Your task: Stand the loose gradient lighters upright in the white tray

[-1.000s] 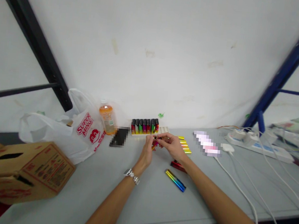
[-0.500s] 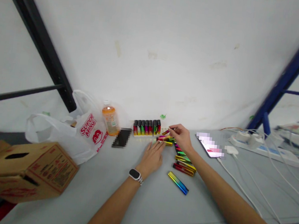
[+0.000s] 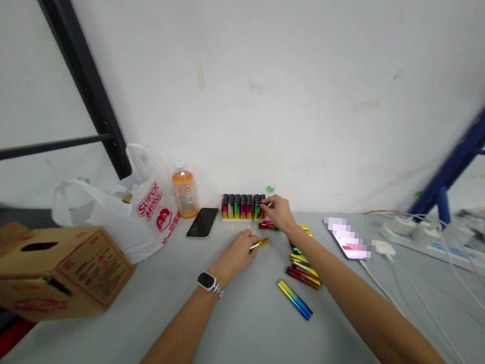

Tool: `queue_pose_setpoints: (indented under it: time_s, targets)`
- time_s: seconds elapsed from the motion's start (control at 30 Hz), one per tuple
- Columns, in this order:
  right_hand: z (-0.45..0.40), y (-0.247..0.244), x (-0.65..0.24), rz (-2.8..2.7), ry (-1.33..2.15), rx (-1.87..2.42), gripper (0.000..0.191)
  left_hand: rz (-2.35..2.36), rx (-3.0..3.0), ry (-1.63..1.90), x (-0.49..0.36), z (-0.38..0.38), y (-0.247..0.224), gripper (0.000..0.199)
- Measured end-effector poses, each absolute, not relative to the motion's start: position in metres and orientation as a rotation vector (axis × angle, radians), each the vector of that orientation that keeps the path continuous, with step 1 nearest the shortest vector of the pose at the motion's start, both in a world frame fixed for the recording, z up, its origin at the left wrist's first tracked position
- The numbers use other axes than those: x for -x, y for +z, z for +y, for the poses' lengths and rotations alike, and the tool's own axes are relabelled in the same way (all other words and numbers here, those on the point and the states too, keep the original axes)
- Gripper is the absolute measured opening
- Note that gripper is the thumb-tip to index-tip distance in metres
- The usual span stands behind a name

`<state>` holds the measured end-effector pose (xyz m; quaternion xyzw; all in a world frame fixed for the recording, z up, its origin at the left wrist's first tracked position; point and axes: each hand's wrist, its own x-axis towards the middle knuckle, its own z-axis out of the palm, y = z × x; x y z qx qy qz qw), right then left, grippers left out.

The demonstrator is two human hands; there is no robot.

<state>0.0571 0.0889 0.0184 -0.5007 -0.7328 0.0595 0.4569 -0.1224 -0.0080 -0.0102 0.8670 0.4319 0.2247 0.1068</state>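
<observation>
Mid-frame, my right hand (image 3: pixel 279 212) pinched a lighter at the right end of the lighter tray (image 3: pixel 244 206), seemingly slotting it in; left hand (image 3: pixel 239 251) pinched a gold lighter (image 3: pixel 260 243), judged next, needing upright alignment.

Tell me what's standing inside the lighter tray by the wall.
The tray holds a row of upright lighters in mixed colours. The right hand covers its right end, so whether more slots there are filled cannot be seen.
</observation>
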Motion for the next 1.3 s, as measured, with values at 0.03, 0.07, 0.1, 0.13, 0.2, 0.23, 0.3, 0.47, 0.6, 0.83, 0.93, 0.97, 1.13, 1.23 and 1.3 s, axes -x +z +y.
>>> queue_pose_setpoints:
  time_s: [0.03, 0.07, 0.1, 0.13, 0.2, 0.23, 0.3, 0.47, 0.6, 0.83, 0.93, 0.97, 1.13, 1.23, 1.3]
  targets:
    - [0.091, 0.019, -0.055, -1.819, 0.132, 1.245, 0.010, 1.264, -2.508, 0.701, 0.126, -0.006, -0.012, 0.025]
    - [0.092, 0.019, -0.054, -1.826, 0.123, 1.257, 0.010, 1.267, -2.463, 0.742, 0.129, -0.005, -0.013, 0.020]
    - [0.093, 0.019, -0.052, -1.829, 0.118, 1.271, 0.010, 1.278, -2.416, 0.784, 0.131, -0.004, -0.014, 0.016]
    - [0.094, 0.018, -0.051, -1.832, 0.117, 1.284, 0.010, 1.288, -2.363, 0.829, 0.132, -0.003, -0.014, 0.014]
    - [0.094, 0.016, -0.049, -1.848, 0.118, 1.297, 0.012, 1.287, -2.243, 0.927, 0.132, -0.002, -0.012, 0.014]
    - [0.093, 0.015, -0.049, -1.857, 0.111, 1.292, 0.014, 1.276, -2.183, 0.976, 0.131, -0.002, -0.011, 0.016]
    - [0.088, 0.011, -0.049, -1.864, 0.063, 1.275, 0.018, 1.262, -2.084, 1.080, 0.129, -0.002, -0.006, 0.020]
    - [0.067, 0.003, -0.051, -1.920, -0.146, 1.353, 0.037, 1.298, -1.945, 1.339, 0.123, -0.002, 0.000, 0.025]
    - [0.040, 0.003, -0.051, -1.905, -0.219, 1.446, 0.055, 1.308, -1.912, 1.414, 0.118, -0.002, -0.002, 0.030]
    - [-0.045, 0.002, -0.045, -2.020, -0.253, 1.381, 0.055, 1.363, -1.870, 1.584, 0.114, -0.005, 0.001, 0.030]
    - [-0.061, -0.009, -0.040, -2.091, -0.283, 1.414, 0.056, 1.422, -1.816, 1.668, 0.115, -0.005, 0.004, 0.032]
    - [-0.060, -0.012, -0.039, -2.095, -0.288, 1.442, 0.056, 1.436, -1.806, 1.689, 0.116, -0.005, 0.005, 0.034]
    - [-0.027, -0.011, -0.032, -2.041, -0.311, 1.589, 0.050, 1.407, -1.748, 1.722, 0.120, -0.004, 0.002, 0.039]
    - [-0.008, -0.004, -0.027, -1.999, -0.301, 1.612, 0.043, 1.321, -1.664, 1.675, 0.119, -0.004, -0.001, 0.039]
    - [0.000, 0.000, -0.025, -1.959, -0.255, 1.596, 0.038, 1.226, -1.599, 1.653, 0.116, -0.005, -0.001, 0.038]
